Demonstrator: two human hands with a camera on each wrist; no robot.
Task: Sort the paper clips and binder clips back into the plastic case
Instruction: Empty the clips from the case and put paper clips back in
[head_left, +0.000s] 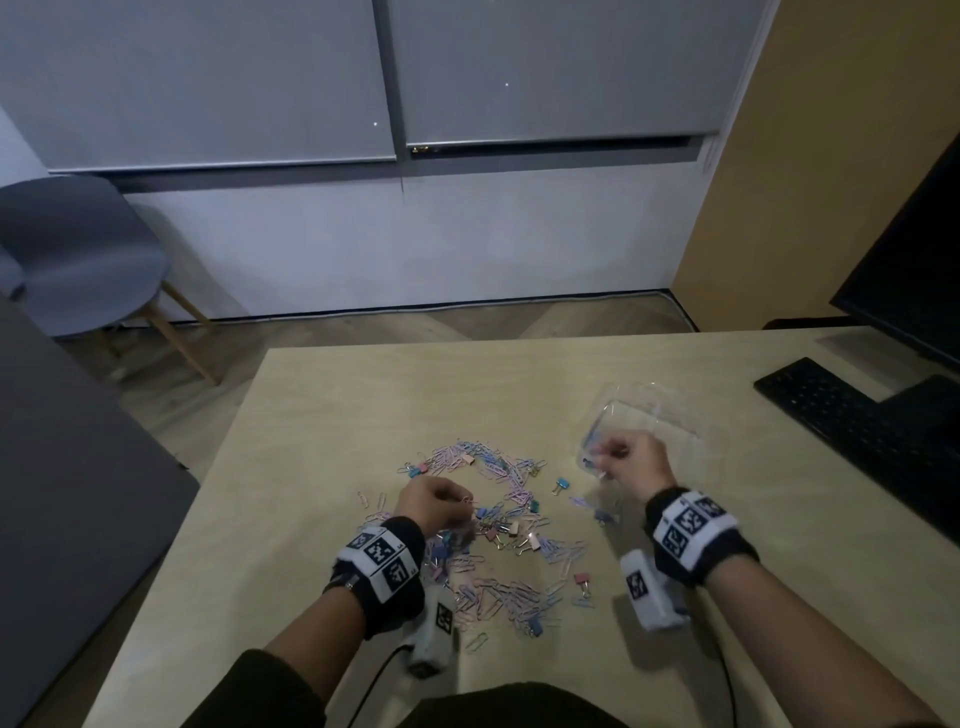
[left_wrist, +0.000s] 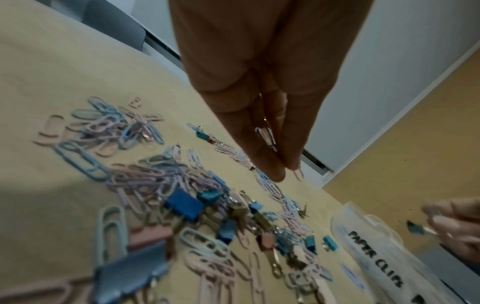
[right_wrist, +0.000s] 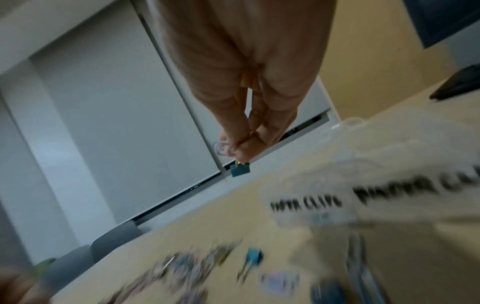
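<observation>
The task is near its start: most clips (head_left: 493, 525) lie on the counter (head_left: 337, 415). The left hand (head_left: 434, 501) pinches a paper clip (left_wrist: 298, 174); the right hand (head_left: 631, 460) pinches a teal binder clip (right_wrist: 240, 169) over the case (head_left: 649, 410).

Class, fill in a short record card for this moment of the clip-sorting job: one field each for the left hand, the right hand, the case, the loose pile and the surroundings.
left hand: left hand pinches pink paper clips above the pile
right hand: right hand pinches a teal binder clip and a paper clip, by the case
case: clear plastic case, open, lettered PAPER CLIPS
pile: loose clips scattered on the wooden table
surroundings: black keyboard, grey chair
</observation>
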